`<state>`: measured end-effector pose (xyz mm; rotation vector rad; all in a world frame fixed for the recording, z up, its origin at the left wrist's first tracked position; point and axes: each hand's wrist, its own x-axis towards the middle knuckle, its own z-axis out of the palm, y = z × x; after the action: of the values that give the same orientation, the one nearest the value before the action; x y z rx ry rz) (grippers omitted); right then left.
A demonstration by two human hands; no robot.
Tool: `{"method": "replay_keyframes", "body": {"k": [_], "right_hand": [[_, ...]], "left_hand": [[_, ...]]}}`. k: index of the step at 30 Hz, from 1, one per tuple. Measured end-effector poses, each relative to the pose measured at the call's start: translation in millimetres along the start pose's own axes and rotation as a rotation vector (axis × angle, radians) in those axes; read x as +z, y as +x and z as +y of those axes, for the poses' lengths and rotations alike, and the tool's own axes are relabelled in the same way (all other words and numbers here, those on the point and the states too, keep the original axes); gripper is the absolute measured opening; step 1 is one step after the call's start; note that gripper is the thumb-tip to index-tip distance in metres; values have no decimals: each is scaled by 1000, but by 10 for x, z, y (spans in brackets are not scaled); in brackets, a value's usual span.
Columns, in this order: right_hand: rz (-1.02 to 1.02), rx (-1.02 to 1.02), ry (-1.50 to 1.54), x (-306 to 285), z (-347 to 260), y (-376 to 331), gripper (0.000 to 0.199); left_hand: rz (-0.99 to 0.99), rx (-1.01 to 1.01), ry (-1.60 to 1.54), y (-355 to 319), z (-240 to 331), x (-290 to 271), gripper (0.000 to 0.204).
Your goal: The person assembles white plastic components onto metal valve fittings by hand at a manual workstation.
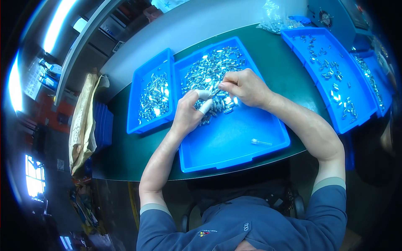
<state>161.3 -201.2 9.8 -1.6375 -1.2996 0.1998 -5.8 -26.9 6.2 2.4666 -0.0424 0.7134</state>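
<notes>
Over the middle blue tray [226, 150], both my hands meet in a pinch. My left hand [187, 112] has white covers on its thumb and forefinger, closed around a small shiny metal part [214, 90]. From the right, my right hand [247, 88] is closed too, its thumb and forefinger pressed together at the same spot. What the right fingertips grip is too small to tell. Beneath the hands lies a heap of shiny metal cylinders [209, 67] in the far part of the tray. A small clear tube-like piece [261, 142] lies near the tray's front right corner.
Left of the middle tray stands a smaller blue tray [130, 115] with more metal parts. A long blue tray [356, 98] with scattered pieces sits at the right, another blue tray [386, 94] beyond it. A clear plastic bag [272, 16] rests at the back of the green tabletop [278, 62].
</notes>
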Motion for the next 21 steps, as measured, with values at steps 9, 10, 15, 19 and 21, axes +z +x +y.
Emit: {"method": "replay_keyframes", "body": {"k": [9,10,15,19,21], "right_hand": [[31,-187,-129,61,54,-23,25],[33,-201,-144,56,42,-30,25],[-50,-147,-113,26,-4,-30,27],[-7,-254,-96,35,7,-29,27],[11,-300,-93,37,31,-29,26]], "left_hand": [[-44,-4,11,-1,11,19,19],[-46,1,17,-11,15,13,19],[-37,32,85,-59,64,-70,20],[2,79,150,-57,95,-191,21],[-10,75,172,-24,84,-253,20]]}}
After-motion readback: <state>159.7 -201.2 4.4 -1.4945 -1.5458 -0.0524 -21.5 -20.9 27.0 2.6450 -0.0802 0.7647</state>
